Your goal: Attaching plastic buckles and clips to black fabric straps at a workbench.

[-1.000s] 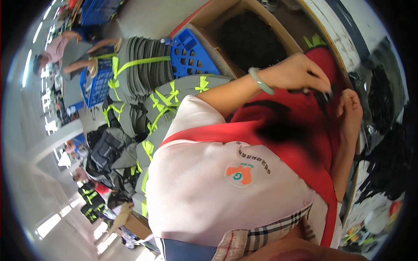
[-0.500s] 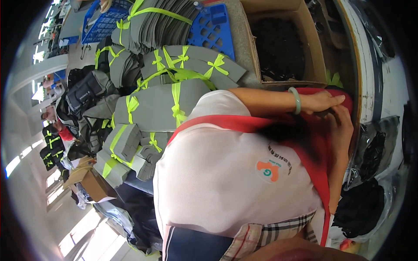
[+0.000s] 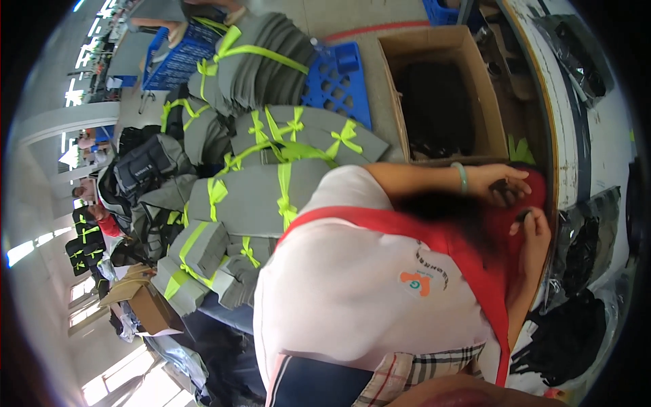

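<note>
My left hand (image 3: 500, 183), with a pale green bangle at its wrist, is turned partly palm up over the red apron (image 3: 485, 275). Its fingers curl around several small dark pieces (image 3: 500, 192), whose kind I cannot make out. Just nearer to me, my right hand (image 3: 536, 234) pinches another small dark piece (image 3: 522, 216) between thumb and fingers. A gap separates the two hands. Beyond them stands an open cardboard box (image 3: 489, 88) with a black mass of pieces (image 3: 434, 108) inside.
A worktable edge (image 3: 550, 136) runs along the right, bearing clear bags with black items (image 3: 576, 244) and a black heap (image 3: 566, 339). Grey panel stacks (image 3: 254, 193) tied with yellow-green strips crowd the left, near a blue plastic crate (image 3: 332, 85). Another person's arm (image 3: 152, 24) shows far off.
My hands, together before, have drawn apart, showing dark pieces in the left palm and one at the right fingertips. The whole view has shifted, with the surroundings lower in it.
</note>
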Demonstrator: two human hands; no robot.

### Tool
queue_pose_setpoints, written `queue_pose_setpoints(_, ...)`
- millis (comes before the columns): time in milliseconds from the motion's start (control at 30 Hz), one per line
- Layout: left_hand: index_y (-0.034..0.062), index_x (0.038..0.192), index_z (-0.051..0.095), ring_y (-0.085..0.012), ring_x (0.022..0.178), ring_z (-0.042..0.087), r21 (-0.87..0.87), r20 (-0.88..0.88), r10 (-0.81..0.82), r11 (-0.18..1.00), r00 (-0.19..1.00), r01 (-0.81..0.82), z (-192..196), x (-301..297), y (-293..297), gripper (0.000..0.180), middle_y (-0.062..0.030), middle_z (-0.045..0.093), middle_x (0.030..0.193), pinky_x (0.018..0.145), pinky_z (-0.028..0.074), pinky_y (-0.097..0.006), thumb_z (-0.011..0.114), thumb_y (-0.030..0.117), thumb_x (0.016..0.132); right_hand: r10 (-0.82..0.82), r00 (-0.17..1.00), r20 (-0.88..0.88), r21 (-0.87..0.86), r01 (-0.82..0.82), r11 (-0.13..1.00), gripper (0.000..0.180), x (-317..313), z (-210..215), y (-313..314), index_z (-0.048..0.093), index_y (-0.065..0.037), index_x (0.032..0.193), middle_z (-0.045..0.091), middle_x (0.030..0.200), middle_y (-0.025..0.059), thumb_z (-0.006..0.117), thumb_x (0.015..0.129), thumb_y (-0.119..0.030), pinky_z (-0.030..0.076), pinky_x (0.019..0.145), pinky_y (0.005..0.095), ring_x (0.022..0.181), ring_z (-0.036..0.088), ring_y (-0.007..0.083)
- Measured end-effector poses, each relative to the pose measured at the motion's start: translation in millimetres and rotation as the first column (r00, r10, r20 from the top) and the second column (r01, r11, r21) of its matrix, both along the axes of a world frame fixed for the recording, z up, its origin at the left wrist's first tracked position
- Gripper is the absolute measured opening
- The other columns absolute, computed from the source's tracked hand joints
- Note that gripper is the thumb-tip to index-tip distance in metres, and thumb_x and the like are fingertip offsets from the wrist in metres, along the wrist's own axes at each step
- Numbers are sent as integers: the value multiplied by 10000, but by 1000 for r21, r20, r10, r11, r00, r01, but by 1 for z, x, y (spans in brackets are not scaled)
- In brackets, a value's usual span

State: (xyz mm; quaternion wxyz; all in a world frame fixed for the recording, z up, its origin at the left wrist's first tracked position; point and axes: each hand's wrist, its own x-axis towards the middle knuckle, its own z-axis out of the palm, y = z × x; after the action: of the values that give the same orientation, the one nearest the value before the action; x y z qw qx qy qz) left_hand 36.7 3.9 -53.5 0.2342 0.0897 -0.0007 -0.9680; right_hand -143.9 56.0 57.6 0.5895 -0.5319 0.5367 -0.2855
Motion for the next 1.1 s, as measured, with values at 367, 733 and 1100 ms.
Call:
queue_pose_setpoints(367,47,931,598,-217,801,637,213,-50,49,976,998,-37,20,-28,13,200,-64,644,885,726,545,-392,578,246,931,147,979,-143,-397,-193,897,153,1,-7,-1,612,17,1038,608,981,50,550,943,-86,466,781,245,858,585,127)
queue_pose_setpoints(733,-3,925,634,-109,560,509,-301,314,-223,898,923,320,56,-22,11,321,-21,560,715,398,358,-199,639,318,907,-185,982,-27,-193,177,965,173,-51,-11,19,631,12,1063,626,1009,48,560,941,-88,457,797,230,892,581,100)
queue_pose_setpoints(1100,33,1008,627,-99,634,558,-329,585,-99,878,805,348,80,-53,13,239,-39,608,781,469,408,-210,616,256,924,-253,939,-231,-540,92,836,274,-54,-4,34,647,-17,1101,644,1014,114,510,874,54,465,859,284,955,620,212)
